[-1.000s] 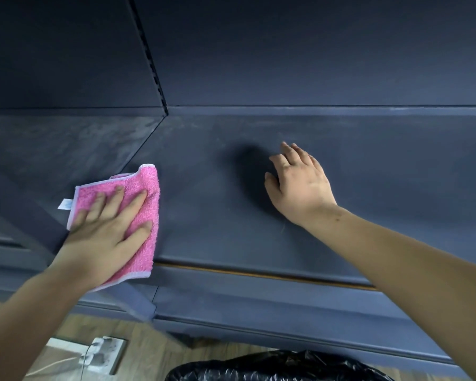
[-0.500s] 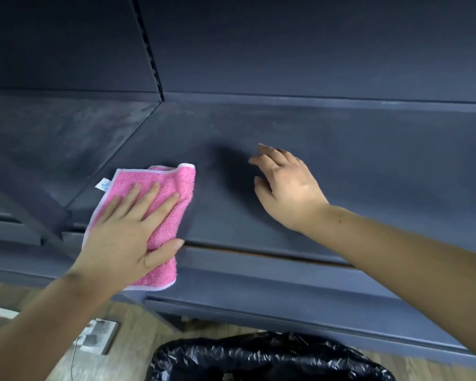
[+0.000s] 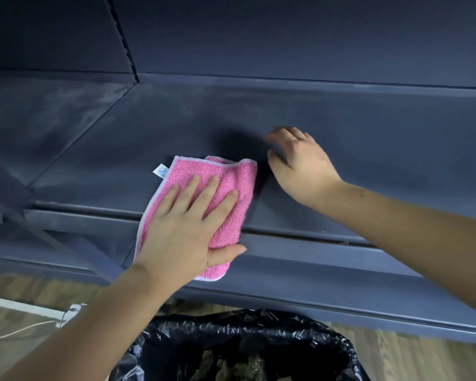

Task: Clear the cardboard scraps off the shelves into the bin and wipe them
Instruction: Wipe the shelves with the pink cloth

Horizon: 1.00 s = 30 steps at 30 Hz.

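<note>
One pink cloth [image 3: 226, 180], folded, flat on the dark shelf [image 3: 382, 149] at its front edge, near end hanging over the lip. Long axis from the front edge toward the back wall, leaning a little to the right. Pressed down by the left hand [image 3: 187, 232], fingers straight and spread on top, thumb across the near part; no pinch visible.

Right hand [image 3: 300, 166] just beside the far right corner of the cloth, apparently not touching it, fingers bent, tips on the shelf surface, nothing visible inside. Hands close but apart.

No cardboard scraps visible on this shelf; probably the wiping step in hand. Most of the bare surface to the right of the cloth and toward the back edge, so right hand directly in the way of a rightward stroke; better lifted first.

Grey dust smears [image 3: 52, 119] on the neighbouring shelf section at left. Bin with black bag [image 3: 259, 339] on the floor under the front edge, below both hands.
</note>
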Motion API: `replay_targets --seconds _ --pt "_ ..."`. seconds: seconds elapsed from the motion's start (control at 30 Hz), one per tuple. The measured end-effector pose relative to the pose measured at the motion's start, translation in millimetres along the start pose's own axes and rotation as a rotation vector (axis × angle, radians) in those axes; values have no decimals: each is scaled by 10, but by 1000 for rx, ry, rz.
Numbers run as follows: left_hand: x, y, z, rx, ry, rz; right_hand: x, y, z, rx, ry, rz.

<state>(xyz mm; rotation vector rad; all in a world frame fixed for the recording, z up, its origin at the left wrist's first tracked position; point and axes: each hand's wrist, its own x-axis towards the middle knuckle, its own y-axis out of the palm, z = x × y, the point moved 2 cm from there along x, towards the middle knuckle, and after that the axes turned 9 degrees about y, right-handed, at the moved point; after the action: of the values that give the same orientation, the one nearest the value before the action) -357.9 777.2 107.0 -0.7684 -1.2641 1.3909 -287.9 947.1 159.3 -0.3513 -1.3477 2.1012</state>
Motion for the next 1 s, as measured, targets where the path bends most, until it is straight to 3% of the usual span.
replay_targets --seconds 0.47,1.0 --pt "804 -266 -1620 -43 75 -8 -385 -689 -1169 -38 28 -36" --pt "1729 -602 -3339 -98 107 9 -957 -1392 -2547 -111 40 34"
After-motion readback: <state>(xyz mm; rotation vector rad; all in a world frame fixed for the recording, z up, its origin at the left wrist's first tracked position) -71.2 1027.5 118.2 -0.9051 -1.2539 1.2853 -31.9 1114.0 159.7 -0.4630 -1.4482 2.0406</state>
